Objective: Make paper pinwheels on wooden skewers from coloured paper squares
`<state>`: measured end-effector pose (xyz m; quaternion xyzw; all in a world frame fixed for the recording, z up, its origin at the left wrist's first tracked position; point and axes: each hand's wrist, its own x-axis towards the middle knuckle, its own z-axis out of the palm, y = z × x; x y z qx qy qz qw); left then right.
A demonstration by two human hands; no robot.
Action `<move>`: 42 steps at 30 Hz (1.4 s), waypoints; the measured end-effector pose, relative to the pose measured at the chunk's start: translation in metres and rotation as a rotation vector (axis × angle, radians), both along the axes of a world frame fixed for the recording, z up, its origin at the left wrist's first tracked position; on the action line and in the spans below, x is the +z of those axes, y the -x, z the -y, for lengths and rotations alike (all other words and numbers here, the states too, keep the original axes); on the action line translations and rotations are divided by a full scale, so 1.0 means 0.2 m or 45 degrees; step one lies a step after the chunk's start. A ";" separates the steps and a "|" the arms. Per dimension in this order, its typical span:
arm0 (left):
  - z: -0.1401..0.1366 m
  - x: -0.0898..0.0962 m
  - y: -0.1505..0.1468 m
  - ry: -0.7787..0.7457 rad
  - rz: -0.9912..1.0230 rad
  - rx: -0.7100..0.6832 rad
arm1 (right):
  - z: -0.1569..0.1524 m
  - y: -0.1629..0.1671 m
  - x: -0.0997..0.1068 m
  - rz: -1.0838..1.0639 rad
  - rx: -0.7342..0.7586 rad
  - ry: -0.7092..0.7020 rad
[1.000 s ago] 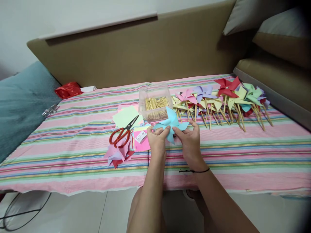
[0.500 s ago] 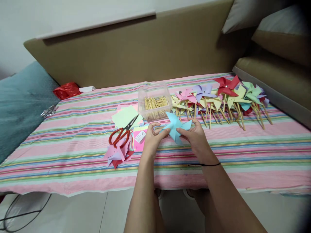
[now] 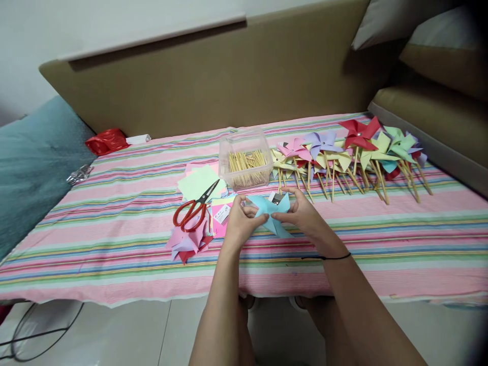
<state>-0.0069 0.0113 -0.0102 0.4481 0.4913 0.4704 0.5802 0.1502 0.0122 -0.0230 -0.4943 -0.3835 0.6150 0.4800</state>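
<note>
On the near side of the clear box [image 3: 244, 141], the left hand [image 3: 241, 223] and right hand [image 3: 303, 216] are pinching the blue paper pinwheel [image 3: 269, 208], its middle sitting between both thumb tips. Red-handled scissors [image 3: 201, 201] are lying left of the box; stick-mounted pinwheels [image 3: 340, 160] are resting right of it.

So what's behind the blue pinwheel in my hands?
A small dark-and-white item shows past the top edge of the blue pinwheel, with striped cloth beyond. The pinwheel covers the rest, so I can't tell what it is.
</note>
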 end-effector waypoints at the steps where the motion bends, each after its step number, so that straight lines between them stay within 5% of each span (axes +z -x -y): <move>1: 0.00 0.01 0.01 0.006 0.007 0.023 | 0.00 0.00 0.00 0.003 0.010 -0.017; 5: -0.03 0.02 0.07 0.015 0.065 0.208 | -0.03 -0.02 0.00 0.148 -0.219 -0.162; 9: -0.05 0.02 0.15 -0.007 0.166 0.440 | -0.07 -0.04 -0.04 0.634 -0.490 -0.455; 13: -0.05 0.02 0.18 -0.025 0.248 0.525 | -0.12 -0.04 -0.14 1.209 -0.298 -0.760; 20: -0.04 0.02 0.17 0.024 0.262 0.537 | -0.15 0.01 -0.26 1.611 -0.111 -0.702; 29: -0.03 0.00 0.19 -0.024 0.215 0.472 | -0.14 0.06 -0.25 1.713 -0.115 -0.661; 42: -0.03 0.01 0.18 -0.055 0.189 0.500 | -0.13 -0.06 -0.14 1.165 -0.302 -0.668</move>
